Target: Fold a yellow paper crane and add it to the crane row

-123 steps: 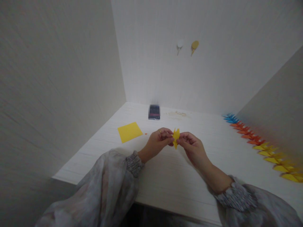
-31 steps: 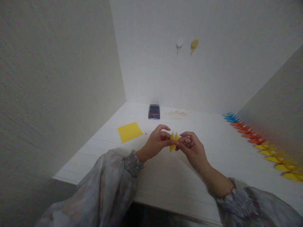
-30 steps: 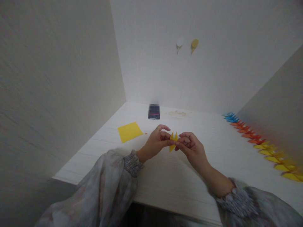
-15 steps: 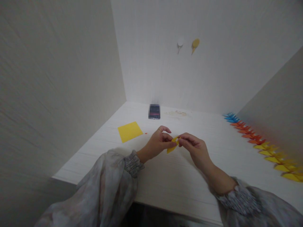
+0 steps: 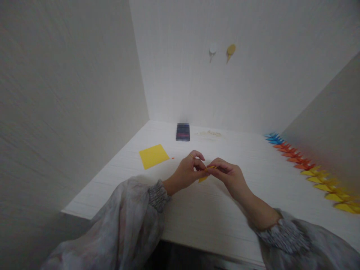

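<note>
A small folded piece of yellow paper (image 5: 203, 179) is held between both hands above the white table (image 5: 208, 213). My left hand (image 5: 189, 168) pinches it between thumb and fingers from the left, the index finger curved over. From the right, my right hand (image 5: 226, 173) pinches its upper edge, the fingertips meeting those of the left. Most of the paper is hidden behind the fingers. Left of the hands lies a flat stack or sheet of yellow paper (image 5: 154, 156), with a tiny orange scrap (image 5: 173, 158) by its corner.
A phone-like dark device (image 5: 182, 132), blurred out, stands near the back wall. Along the right wall runs a row of folded paper pieces: blue (image 5: 274, 138), orange-red (image 5: 294, 155) and yellow (image 5: 327, 187). Two hooks, white (image 5: 213, 49) and yellow (image 5: 231, 50), are on the back wall.
My right hand has moved slightly left, its fingertips now pressed against the left hand's over the yellow paper. Less of the paper shows. The view has shifted a little.
</note>
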Tool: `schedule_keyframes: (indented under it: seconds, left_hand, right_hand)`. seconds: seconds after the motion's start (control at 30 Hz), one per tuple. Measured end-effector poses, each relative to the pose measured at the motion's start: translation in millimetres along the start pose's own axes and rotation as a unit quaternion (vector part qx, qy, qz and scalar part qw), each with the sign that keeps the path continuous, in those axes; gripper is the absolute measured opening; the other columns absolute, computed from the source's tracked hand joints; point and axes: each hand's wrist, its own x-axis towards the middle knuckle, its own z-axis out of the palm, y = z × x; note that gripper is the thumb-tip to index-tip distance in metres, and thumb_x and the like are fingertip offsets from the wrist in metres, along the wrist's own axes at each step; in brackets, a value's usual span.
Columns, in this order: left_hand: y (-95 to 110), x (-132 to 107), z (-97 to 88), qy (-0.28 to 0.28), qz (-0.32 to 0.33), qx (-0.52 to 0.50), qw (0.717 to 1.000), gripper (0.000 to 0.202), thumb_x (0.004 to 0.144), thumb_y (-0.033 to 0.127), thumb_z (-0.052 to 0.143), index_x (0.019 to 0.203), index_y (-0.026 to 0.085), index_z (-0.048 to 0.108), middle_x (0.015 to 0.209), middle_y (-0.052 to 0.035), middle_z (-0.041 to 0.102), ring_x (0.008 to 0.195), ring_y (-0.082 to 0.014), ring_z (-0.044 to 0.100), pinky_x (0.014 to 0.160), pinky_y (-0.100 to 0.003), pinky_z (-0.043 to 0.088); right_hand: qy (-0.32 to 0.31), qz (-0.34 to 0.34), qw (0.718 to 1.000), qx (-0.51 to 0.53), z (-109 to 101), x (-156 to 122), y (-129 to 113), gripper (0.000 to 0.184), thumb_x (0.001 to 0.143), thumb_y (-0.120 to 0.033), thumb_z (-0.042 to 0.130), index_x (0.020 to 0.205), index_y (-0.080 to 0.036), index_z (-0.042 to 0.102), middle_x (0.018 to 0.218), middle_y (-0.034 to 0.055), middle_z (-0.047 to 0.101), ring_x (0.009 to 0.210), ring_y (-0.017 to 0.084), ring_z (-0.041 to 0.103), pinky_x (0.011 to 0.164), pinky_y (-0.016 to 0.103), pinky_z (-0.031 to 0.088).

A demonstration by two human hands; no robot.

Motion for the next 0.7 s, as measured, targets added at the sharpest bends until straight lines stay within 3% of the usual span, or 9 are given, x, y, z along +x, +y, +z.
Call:
schedule_keyframes:
  seconds: [0.13, 0.37, 0.7]
  left_hand:
    - [1.1, 0.0, -1.0, 0.006, 0.025, 0.028, 0.999, 0.021, 0.064, 0.030, 0.064, 0.061, 0.011, 0.055, 0.086, -0.0032, 0.052, 0.055, -0.0034, 0.044, 0.056, -0.020, 0.037]
    - [-0.6, -1.1, 1.3, 0.014, 0.008, 0.014, 1.000, 0.022, 0.065, 0.034, 0.062, 0.067, 0.014, 0.053, 0.061, 0.0014, 0.052, 0.053, -0.0058, 0.043, 0.054, -0.020, 0.035]
    - [-1.0, -1.4, 0.5, -0.006, 0.005, -0.035, 0.999, 0.021, 0.064, 0.030, 0.064, 0.067, 0.015, 0.051, 0.062, 0.0010, 0.053, 0.054, -0.0067, 0.047, 0.054, -0.020, 0.036]
  right_hand:
    - [0.020, -0.011, 1.000, 0.019, 2.1, -1.0, 3.0, 0.008, 0.070, -0.029, 0.062, 0.069, -0.022, 0.065, 0.071, 0.0008, 0.058, 0.070, 0.015, 0.053, 0.067, 0.029, 0.041]
    - [0.036, -0.019, 0.999, 0.030, 3.3, -1.4, 4.1, 0.007, 0.071, -0.027, 0.061, 0.070, -0.022, 0.066, 0.070, 0.0006, 0.056, 0.070, 0.014, 0.052, 0.067, 0.029, 0.040]
    - [0.040, 0.019, 0.992, 0.114, 6.5, -2.1, 5.8, 0.008, 0.067, -0.026, 0.062, 0.062, -0.021, 0.064, 0.066, -0.0003, 0.054, 0.067, 0.013, 0.049, 0.066, 0.028, 0.039]
